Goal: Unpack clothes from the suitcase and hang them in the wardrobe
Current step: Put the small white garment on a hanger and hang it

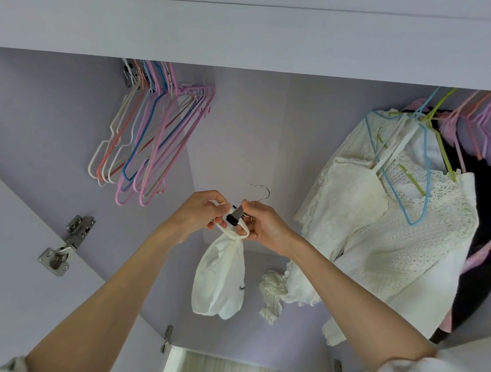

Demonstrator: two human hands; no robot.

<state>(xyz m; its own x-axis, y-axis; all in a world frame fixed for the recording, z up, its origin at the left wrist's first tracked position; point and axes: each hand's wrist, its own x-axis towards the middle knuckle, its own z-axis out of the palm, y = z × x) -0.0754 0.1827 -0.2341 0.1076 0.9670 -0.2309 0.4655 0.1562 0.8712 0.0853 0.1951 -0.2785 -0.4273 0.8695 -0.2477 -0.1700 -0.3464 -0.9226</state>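
Observation:
A small white garment [221,279] hangs down in the middle of the open wardrobe, its band looped up between my hands. My left hand [201,212] pinches the band on the left. My right hand [261,222] grips a clip hanger [236,214] with a black clip and a metal hook [262,193], and the clip sits on the band. The suitcase is out of view.
Several empty coloured hangers [146,137] hang at the upper left. White lace garments [382,218] on blue and green hangers fill the right side, with dark and pink clothes [486,194] behind them. A door hinge [62,246] sits on the left panel.

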